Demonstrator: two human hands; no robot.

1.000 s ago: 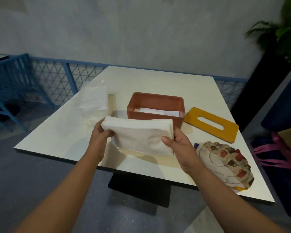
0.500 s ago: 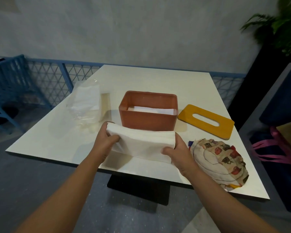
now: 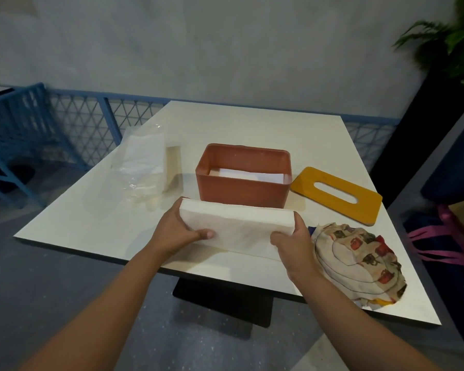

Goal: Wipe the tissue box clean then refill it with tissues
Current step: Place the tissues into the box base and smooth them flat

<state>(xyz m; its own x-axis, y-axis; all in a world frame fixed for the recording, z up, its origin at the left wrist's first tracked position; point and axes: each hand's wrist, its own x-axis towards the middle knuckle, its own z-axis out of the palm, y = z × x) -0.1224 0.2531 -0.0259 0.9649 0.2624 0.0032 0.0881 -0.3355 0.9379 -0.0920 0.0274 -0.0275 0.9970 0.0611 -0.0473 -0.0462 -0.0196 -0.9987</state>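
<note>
Soft white tissues (image 3: 239, 228), pinched at each end by your closed left hand (image 3: 178, 232) and right hand (image 3: 292, 243) just before the open box (image 3: 243, 192), could sag and snag its near rim.

Single head-worn wide-angle view, looking forward and down from above the near edge of the worktop (image 3: 252, 124), both forearms reaching in from the bottom, worktop close and centred, wall and blue railing (image 3: 97, 113) beyond, floor below.
</note>
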